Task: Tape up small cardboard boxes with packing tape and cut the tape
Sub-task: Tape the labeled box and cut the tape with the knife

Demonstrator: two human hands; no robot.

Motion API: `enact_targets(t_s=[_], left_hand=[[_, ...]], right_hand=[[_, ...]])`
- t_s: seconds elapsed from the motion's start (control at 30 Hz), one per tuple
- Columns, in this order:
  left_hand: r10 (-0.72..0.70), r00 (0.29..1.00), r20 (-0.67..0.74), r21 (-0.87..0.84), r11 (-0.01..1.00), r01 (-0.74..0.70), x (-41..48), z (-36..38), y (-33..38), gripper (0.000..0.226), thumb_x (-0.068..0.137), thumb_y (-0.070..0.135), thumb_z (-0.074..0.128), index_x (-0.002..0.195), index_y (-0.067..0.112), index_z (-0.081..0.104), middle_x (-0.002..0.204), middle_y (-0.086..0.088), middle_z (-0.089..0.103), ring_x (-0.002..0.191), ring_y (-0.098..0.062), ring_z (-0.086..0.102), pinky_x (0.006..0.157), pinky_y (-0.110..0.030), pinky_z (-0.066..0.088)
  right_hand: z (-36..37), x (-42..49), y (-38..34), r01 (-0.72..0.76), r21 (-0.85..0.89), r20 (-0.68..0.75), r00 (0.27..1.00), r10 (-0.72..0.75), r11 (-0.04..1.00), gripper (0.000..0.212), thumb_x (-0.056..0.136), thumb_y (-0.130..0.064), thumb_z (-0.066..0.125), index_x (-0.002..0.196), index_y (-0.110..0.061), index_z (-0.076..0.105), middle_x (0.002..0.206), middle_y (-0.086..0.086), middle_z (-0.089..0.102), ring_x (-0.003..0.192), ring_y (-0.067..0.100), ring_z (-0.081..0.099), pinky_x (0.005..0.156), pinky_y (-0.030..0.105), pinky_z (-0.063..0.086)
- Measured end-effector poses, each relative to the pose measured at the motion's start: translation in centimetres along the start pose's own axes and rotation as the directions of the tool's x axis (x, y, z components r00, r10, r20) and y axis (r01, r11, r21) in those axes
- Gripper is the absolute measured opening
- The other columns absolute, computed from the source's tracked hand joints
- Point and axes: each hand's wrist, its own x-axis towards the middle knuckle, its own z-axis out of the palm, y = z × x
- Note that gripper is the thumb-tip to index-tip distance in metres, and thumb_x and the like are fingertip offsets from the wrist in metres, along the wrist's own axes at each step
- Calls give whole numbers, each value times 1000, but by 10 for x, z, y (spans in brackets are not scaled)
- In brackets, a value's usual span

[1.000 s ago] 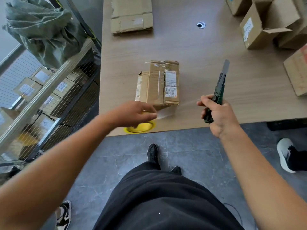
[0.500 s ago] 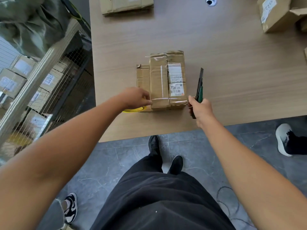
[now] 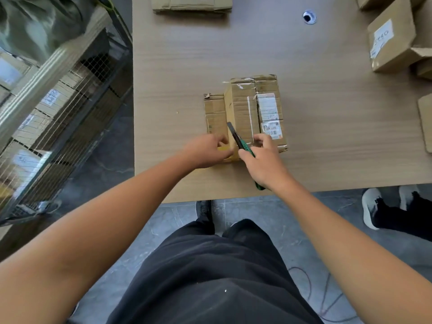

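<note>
Right fingers (image 3: 261,139) grip knife (image 3: 241,142) — against box (image 3: 243,106).

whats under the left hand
A sliver of yellow tape roll shows under the left hand, against the near end of the box. The rest of the roll is covered by the fingers.

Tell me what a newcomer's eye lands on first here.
The taped cardboard box in the middle of the wooden table, with both hands at its near end. The right hand grips a green utility knife, blade out over the box; the left hand holds a yellow tape roll beside it.
</note>
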Motion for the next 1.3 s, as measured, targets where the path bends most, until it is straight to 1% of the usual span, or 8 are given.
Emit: enact_targets(t_s=[0.17,0.33,0.6,0.7,0.93,1.07,1.17,1.3], left_hand=[[27,998,57,-171,985,-17,-27,-12,-33,44,93,49,65,132,30,59,121,-3,62,92,-12,61,82,-32,50],[11,999,-31,101,995,-7,-15,-17,-28,24,89,48,67,111,37,68,111,3,49,100,-19,60,81,-30,45],[147,969,-198,320,944,-78,-25,-3,-8,16,99,40,55,102,25,63,112,-2,50,82,-29,60,66,-40,51],[254,895,-366,314,939,-138,-42,0,-13,15,98,33,60,96,19,64,110,-3,54,67,-30,57,57,-39,49],[55,896,-441,472,863,179,-84,32,-92,11,95,10,60,105,9,62,123,-11,52,77,-34,57,56,-42,43],[50,911,-409,546,814,200,-93,52,-111,33,83,-2,57,113,11,61,133,-13,48,108,-38,49,75,-49,43],[48,895,-444,529,820,218,-93,62,-117,46,80,-4,57,123,11,59,144,-12,44,126,-38,40,88,-50,40],[11,898,-440,450,868,209,-99,77,-128,65,87,4,52,148,21,40,158,-7,26,142,-34,23,106,-46,32]], right_hand=[[1,2,-7,-81,39,116,990,76,996,42,95,-46,51,76,-15,71,155,-13,20,140,9,23,111,35,27],[-4,2,-10,-176,16,239,957,167,984,36,84,-42,58,107,-15,62,161,-11,22,125,23,51,107,50,40],[8,3,-11,-93,-409,207,959,191,908,64,97,-43,46,147,-3,45,166,-6,-25,155,21,-10,126,41,3],[11,-2,-7,-5,-500,262,952,156,866,50,99,-47,45,98,-7,74,159,2,-39,149,19,-31,124,41,-10],[9,-35,9,236,-266,22,971,-239,935,46,100,-45,50,81,-10,74,168,11,7,155,27,-4,124,44,-2],[41,-61,9,441,-428,-148,827,-542,789,50,100,-44,45,98,0,68,120,18,61,123,39,50,118,57,21],[80,-55,-2,427,-266,-83,883,-462,864,38,103,-43,47,105,-6,56,93,9,61,93,34,57,99,50,39],[127,-20,-25,309,-155,-35,948,-317,939,40,103,-33,47,130,-3,42,123,20,52,111,39,48,91,48,41]])
